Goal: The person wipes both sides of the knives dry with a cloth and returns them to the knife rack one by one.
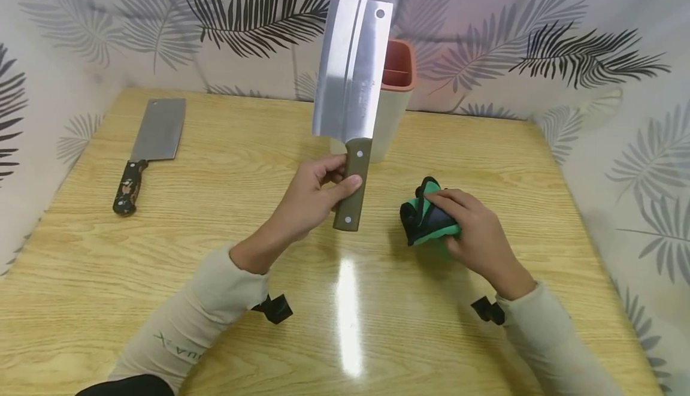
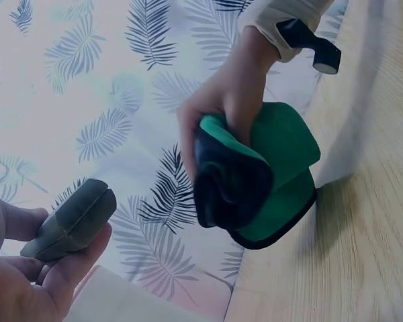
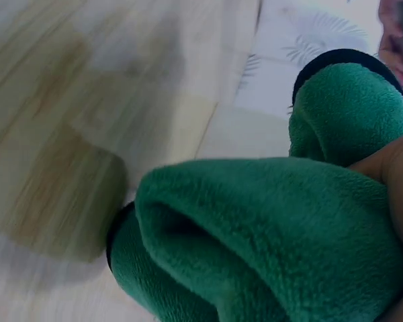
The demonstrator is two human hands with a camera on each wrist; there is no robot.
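My left hand grips a cleaver by its olive-brown handle, thumb across the front. The broad shiny blade points up, with a small hole near its top corner. In the left wrist view the handle shows end-on between thumb and fingers. To the right, my right hand pinches a bunched green cloth with black edging and a dark side, held over the table. Its fluffy green folds fill much of the right wrist view.
A second cleaver with a dark patterned handle lies on the wooden table at the left. Behind the raised blade stands a white knife holder with an orange divided inside. Leaf-patterned fabric hangs around the back and sides.
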